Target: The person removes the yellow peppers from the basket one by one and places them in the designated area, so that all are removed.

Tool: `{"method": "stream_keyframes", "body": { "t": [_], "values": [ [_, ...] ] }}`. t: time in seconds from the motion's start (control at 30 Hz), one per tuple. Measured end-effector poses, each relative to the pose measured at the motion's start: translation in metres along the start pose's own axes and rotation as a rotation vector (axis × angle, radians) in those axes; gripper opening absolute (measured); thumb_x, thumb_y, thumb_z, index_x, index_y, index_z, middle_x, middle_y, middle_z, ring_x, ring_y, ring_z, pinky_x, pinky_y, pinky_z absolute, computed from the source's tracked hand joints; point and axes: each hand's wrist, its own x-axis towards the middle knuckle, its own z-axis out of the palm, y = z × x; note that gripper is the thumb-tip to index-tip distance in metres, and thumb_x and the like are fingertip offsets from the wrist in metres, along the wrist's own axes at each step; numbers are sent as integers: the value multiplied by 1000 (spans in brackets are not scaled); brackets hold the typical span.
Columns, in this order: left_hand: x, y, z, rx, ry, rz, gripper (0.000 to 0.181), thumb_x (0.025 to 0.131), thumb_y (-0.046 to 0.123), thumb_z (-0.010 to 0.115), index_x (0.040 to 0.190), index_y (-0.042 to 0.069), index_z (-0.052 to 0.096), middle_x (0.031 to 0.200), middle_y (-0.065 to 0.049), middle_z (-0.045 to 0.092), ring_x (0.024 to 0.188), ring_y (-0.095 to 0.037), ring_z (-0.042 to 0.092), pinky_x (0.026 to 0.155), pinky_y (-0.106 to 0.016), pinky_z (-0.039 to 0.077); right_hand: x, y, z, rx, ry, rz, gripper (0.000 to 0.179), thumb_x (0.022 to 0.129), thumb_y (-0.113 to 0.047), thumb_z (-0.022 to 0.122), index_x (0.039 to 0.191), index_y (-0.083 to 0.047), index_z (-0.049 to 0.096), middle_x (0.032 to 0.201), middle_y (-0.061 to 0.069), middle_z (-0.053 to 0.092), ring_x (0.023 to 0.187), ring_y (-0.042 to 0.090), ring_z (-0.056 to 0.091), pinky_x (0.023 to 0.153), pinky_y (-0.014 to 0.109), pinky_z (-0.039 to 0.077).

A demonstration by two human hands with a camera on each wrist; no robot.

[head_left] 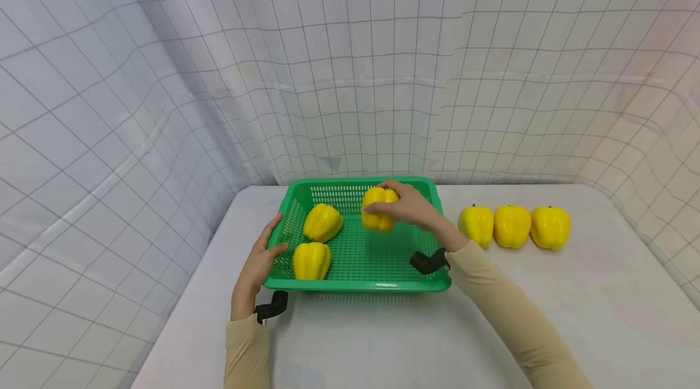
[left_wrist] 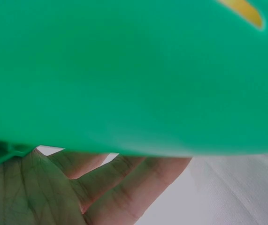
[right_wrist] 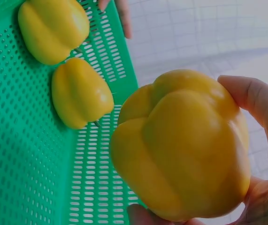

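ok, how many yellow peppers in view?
6: one pepper in the right hand, two at the left end of the green basket, three in a row on the table right of it. The right sleeve could hide another.

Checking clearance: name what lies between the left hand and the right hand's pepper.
Head view: the basket's left wall, two yellow peppers, then bare basket floor.
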Motion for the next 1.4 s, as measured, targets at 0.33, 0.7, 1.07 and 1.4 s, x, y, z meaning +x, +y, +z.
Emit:
{"method": "stream_keyframes", "body": {
  "t": [0.33, 0.7, 1.07, 1.4],
  "values": [
    [0, 0, -1, -13, -11, 5, 63, 100, 12, 45, 154, 25, 16, 158, -7, 3, 141, -33, 6, 107, -58, 10, -16, 1, -17, 8, 55, -37, 55, 81, -44, 71, 122, -11, 54, 101, 9, 61, 84, 24, 57, 69, 34, 50],
    [0, -1, 1, 4, 3, 2, 64, 97, 10, 47, 153, 27, 19, 157, -8, 7, 139, -34, 12, 105, -59, 14, -41, 15, -39, -14, 149, 31, 64, 80, -51, 71, 127, -14, 50, 109, 12, 57, 90, 28, 55, 73, 36, 48],
    [-1, -2, 1, 11, 2, 22, 64, 98, 11, 46, 153, 26, 18, 157, -8, 6, 139, -34, 10, 105, -59, 13, -70, 33, -57, 28, 266, 99, 71, 79, -50, 72, 134, -15, 43, 118, 15, 52, 96, 31, 51, 78, 38, 45],
    [0, -3, 2, 19, 6, 8, 64, 98, 11, 46, 153, 29, 19, 157, -7, 6, 139, -33, 10, 105, -59, 14, -92, 50, -67, 82, 348, 129, 70, 83, -47, 69, 137, -14, 40, 122, 17, 45, 99, 33, 47, 78, 38, 44]
  ]
}}
